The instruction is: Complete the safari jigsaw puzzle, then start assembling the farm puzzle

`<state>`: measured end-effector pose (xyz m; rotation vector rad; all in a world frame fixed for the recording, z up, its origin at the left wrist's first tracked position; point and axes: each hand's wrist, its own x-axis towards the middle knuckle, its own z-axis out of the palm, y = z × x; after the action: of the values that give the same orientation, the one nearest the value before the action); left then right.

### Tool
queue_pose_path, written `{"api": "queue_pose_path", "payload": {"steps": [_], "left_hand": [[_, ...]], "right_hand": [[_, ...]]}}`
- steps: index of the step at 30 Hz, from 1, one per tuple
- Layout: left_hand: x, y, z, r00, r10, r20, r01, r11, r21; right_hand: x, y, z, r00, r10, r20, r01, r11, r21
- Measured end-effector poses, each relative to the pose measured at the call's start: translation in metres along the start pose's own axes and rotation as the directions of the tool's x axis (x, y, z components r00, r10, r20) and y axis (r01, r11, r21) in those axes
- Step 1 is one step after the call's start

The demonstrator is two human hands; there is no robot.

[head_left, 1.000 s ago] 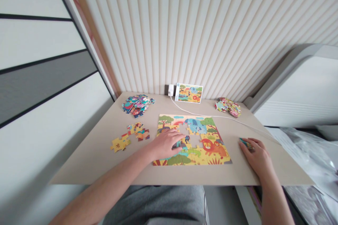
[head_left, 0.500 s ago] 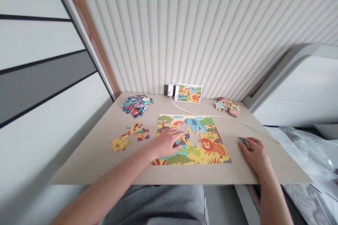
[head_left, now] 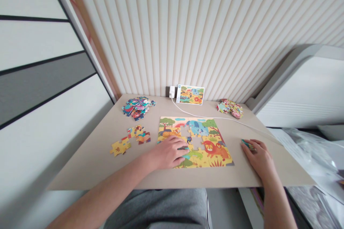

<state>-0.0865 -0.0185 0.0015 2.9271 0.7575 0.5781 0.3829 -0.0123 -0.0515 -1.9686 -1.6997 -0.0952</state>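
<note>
A jigsaw puzzle (head_left: 217, 148) with lions, elephants and trees lies on the table, with gaps around its middle. My left hand (head_left: 172, 153) rests palm down over its lower left part, fingers stretched and apart. A bit of teal shows between those fingers and looks like part of the picture; what lies under the palm is hidden. Off to the right, my right hand (head_left: 258, 154) is closed around puzzle pieces (head_left: 248, 145) at the tabletop, their teal and yellow edges showing beyond the fingertips. How many pieces it holds I cannot tell.
Loose yellow and orange pieces (head_left: 120, 146) lie left of the puzzle. Behind them is a heap of dark teal pieces (head_left: 138, 107); a pink and yellow heap (head_left: 230, 108) sits back right. A picture card (head_left: 190, 94) leans by a white charger (head_left: 172, 92), whose cable (head_left: 228, 118) crosses the table.
My left hand has slid down toward the near edge of the puzzle, uncovering the leopard. My right hand stays in place on its pieces. The view has shifted slightly.
</note>
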Motion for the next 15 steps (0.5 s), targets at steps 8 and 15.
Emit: {"api": "queue_pose_path", "payload": {"steps": [8,15], "left_hand": [[0.0003,0.0031,0.0016,0.999,0.024,0.029,-0.025,0.998,0.050],[-0.0008,0.0017,0.0061,0.998,0.049,0.045,-0.049,0.999,0.013]], "right_hand": [[0.0013,0.0042,0.0024,1.000,-0.025,-0.005,0.025,1.000,0.016],[0.0027,0.0094,0.0070,0.998,-0.055,-0.017,0.054,0.998,-0.044]]}}
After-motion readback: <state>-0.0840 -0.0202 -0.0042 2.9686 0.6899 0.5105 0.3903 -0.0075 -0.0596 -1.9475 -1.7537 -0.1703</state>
